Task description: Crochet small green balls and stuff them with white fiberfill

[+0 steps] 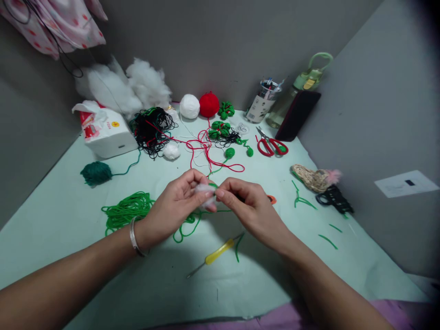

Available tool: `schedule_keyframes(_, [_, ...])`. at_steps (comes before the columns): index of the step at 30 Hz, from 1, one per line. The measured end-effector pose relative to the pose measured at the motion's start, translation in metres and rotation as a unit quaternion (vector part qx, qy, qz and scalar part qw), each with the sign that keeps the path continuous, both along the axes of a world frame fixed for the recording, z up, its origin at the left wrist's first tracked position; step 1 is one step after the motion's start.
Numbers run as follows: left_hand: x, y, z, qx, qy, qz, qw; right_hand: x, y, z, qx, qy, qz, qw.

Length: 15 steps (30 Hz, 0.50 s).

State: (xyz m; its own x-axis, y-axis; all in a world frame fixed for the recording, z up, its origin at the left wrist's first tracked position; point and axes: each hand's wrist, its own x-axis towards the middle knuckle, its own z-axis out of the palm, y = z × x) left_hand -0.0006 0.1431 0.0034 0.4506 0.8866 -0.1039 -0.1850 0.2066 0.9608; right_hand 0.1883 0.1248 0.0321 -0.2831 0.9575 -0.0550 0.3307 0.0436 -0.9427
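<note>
My left hand [178, 201] and my right hand [247, 206] meet above the middle of the pale green table [68, 275]. Between their fingertips they pinch a small tuft of white stuffing [205, 191] with a bit of green crochet work behind it. Green yarn trails from it down to a loose green yarn pile [129, 210] on the left. A silver bangle sits on my left wrist. A yellow-handled crochet hook [215, 255] lies on the table just below my hands.
At the back lie a heap of white stuffing [120, 87], a tissue box [106, 133], tangled black and red thread [153, 130], white and red balls, green crochet pieces, red scissors [271, 145], a pen cup, a bottle and a dark phone. A dark green yarn ball [96, 173] sits left.
</note>
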Motion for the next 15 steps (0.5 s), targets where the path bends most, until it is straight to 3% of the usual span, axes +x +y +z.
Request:
schedule_keyframes(5, [0.002, 0.001, 0.002, 0.013, 0.044, 0.024, 0.999, -0.006, -0.006, 0.005, -0.021, -0.001, 0.036, 0.999])
schedule_keyframes(10, [0.003, -0.004, -0.003, 0.151, 0.135, 0.098, 0.974, -0.012, -0.006, -0.001, -0.027, 0.031, 0.012, 0.999])
schedule_keyframes(12, [0.003, -0.006, -0.005, 0.177, 0.138, 0.092, 0.97, -0.011, -0.001, -0.006, -0.034, 0.037, -0.008, 0.999])
schedule_keyframes(15, [0.003, -0.008, -0.005, 0.147, 0.093, 0.055, 0.983, -0.009, 0.004, -0.013, -0.012, -0.006, -0.045, 0.999])
